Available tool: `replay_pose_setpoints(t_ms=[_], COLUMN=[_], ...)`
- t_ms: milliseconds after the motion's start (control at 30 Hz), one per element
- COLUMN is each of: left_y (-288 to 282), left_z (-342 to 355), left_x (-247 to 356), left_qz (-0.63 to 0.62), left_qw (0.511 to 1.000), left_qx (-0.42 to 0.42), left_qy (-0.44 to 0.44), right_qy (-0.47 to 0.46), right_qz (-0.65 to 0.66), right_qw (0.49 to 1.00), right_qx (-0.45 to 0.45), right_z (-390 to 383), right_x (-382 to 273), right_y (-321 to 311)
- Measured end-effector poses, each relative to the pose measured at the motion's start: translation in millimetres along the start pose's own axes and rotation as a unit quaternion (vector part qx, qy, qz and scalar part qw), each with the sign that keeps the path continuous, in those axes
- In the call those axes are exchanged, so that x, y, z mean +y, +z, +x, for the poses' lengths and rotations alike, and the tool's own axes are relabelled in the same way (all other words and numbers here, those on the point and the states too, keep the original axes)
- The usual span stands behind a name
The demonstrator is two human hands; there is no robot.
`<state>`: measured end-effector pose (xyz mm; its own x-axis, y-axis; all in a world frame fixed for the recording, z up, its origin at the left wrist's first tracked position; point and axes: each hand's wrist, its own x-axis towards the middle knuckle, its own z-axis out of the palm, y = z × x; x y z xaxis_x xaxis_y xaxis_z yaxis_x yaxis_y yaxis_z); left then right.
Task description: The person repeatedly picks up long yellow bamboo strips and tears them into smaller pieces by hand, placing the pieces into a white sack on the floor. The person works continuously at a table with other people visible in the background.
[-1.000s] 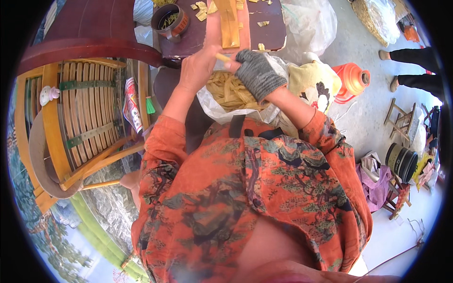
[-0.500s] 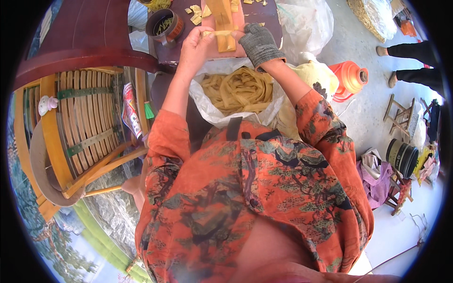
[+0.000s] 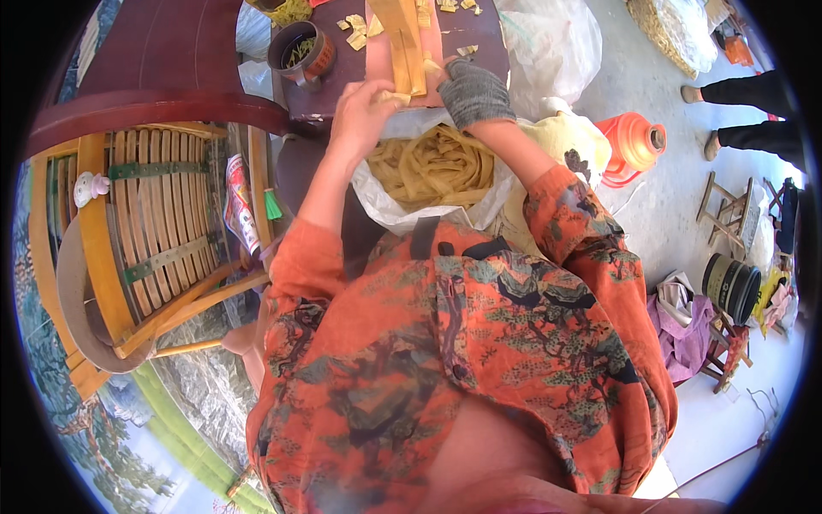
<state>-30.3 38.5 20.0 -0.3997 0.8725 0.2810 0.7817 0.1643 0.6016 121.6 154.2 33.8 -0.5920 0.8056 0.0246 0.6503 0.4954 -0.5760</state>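
Observation:
My bare left hand (image 3: 364,111) pinches a pale yellow strip (image 3: 392,98) at the lower end of a wooden bar (image 3: 401,38), which lies on a pink board (image 3: 378,53). My right hand (image 3: 475,94), in a grey fingerless glove, is at the bar's right side, fingers closed on the strip, partly hidden. Small yellow pieces (image 3: 356,30) lie on the worn dark table (image 3: 330,94) around the board. Below my hands a white bag (image 3: 372,197) holds coiled yellow strips (image 3: 428,167).
A mug (image 3: 300,56) stands left of the board. A slatted chair (image 3: 163,214) is at left. An orange flask (image 3: 632,150) and plastic bag (image 3: 548,47) are at right, with folding stools (image 3: 723,214) and another person's legs (image 3: 745,137) beyond.
Both hands first moved up from over the bag to the bar. Since then they have come slightly down, the left most, and the strip now bends down around the bar's end.

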Motion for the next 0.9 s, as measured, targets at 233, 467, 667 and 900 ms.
replay_pose_setpoints(t_ms=[233, 467, 667, 900], left_y=[-7.6, -18.8, -16.7, -25.0], left_z=[-52.0, -49.8, -48.6, -52.0], left_x=[67.2, 30.2, 70.0, 61.0], left_qz=[-0.646, -0.839, -0.676, -0.152], left_qw=[0.643, 0.361, 0.613, 0.988], left_qx=[-0.127, -0.3, -0.17, 0.005], left_qy=[-0.393, -0.276, -0.371, -0.015], right_qy=[-0.387, -0.433, -0.195, -0.054], right_qz=[0.076, 0.196, 0.303, 0.446], right_qw=[0.908, 0.878, 0.932, 0.894], right_qx=[0.139, 0.049, 0.037, -0.008], right_z=[-59.3, -85.1, -77.0, -62.8], right_x=[-40.9, -38.7, -44.0, -39.0], right_y=[4.6, 9.7, -2.6, -0.7])
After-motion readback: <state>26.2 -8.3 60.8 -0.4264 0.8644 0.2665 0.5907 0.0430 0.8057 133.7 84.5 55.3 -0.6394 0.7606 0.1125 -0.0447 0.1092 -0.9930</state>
